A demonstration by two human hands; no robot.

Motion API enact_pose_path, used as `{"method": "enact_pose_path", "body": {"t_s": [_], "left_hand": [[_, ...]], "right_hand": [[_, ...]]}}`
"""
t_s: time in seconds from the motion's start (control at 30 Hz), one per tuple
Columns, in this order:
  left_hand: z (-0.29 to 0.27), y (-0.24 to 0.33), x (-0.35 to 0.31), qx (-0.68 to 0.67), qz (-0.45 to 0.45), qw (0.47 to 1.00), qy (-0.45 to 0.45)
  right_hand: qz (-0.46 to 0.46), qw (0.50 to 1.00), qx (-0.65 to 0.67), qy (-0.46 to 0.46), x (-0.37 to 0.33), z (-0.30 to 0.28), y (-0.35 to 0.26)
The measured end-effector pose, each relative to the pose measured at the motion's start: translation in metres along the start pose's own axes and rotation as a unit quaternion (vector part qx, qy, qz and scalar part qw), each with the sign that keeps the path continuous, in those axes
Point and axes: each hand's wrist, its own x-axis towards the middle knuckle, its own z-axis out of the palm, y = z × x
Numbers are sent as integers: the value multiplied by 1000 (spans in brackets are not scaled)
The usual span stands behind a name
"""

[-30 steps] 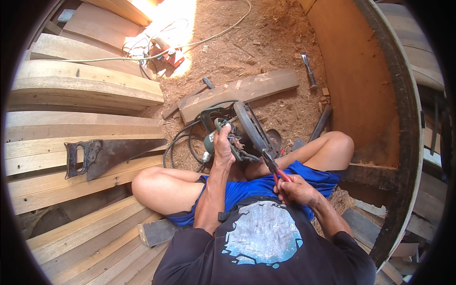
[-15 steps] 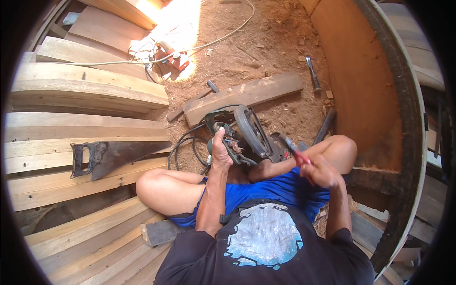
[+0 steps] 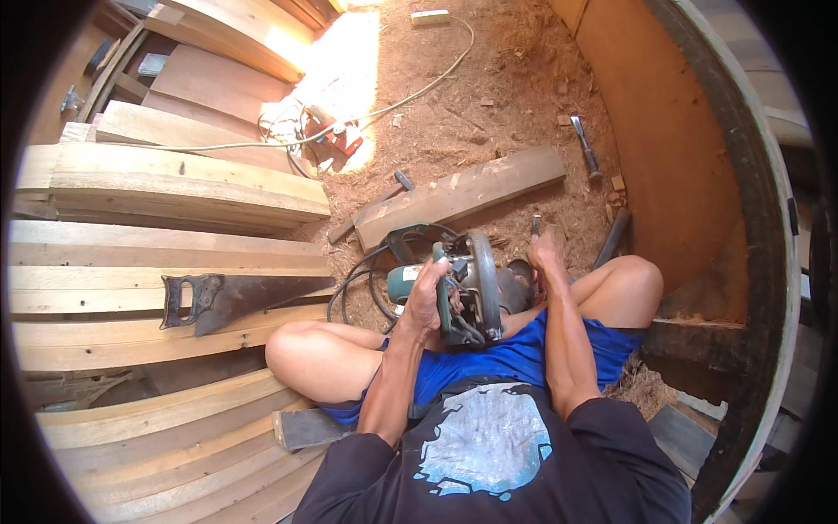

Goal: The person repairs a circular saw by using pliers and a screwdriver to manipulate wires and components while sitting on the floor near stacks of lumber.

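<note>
A green and black circular saw (image 3: 443, 306) rests over my lap, tilted on its side, with wires and inner parts showing near its handle. My left hand (image 3: 427, 295) is wrapped round the saw's handle. Beyond my right thigh, my right hand (image 3: 548, 251) reaches low over the floor, its fingers closed round red-handled pliers (image 3: 538, 283). The handles show below the hand, and a dark metal end shows past the fingers. Much of the pliers is hidden by the hand. A thick plank (image 3: 463, 196) lies just ahead of the saw.
A handsaw (image 3: 244, 299) lies on stacked timber (image 3: 166, 236) at the left. A chisel (image 3: 586, 148) lies ahead on the sawdust, near a curved wooden panel (image 3: 676, 157) at right. A red power tool (image 3: 340, 135) and its cable (image 3: 419, 87) lie farther off; a black cord loops beside my left knee.
My right hand has moved forward and left, from above my right thigh down toward the floor. The saw has turned more upright in my left hand. The whole view has shifted slightly.
</note>
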Motion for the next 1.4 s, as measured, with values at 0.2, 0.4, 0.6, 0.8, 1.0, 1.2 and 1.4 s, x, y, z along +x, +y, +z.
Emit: {"method": "enact_pose_path", "body": {"t_s": [0.2, 0.4, 0.6, 0.8, 1.0, 1.2, 1.4], "left_hand": [[41, 20, -33, -7, -10, 998, -54], [106, 62, -94, -53, -19, 984, -168], [149, 86, -136, -72, -34, 967, -242], [159, 91, -118, 1, -52, 961, -271], [165, 75, -59, -18, -183, 939, -290], [204, 54, -24, 73, -79, 979, -173], [168, 48, 32, 199, -61, 964, -166]], "right_hand": [[-331, 825, 393, -234, -34, -73, -25], [-529, 671, 419, -306, -67, -170, -8], [-549, 709, 377, -231, -124, -249, 9], [-500, 787, 362, -13, -166, -260, 40], [-401, 850, 339, 52, -176, -255, 69], [-327, 895, 258, 163, -175, -240, 92], [-327, 892, 287, 123, -164, -235, 91]]}}
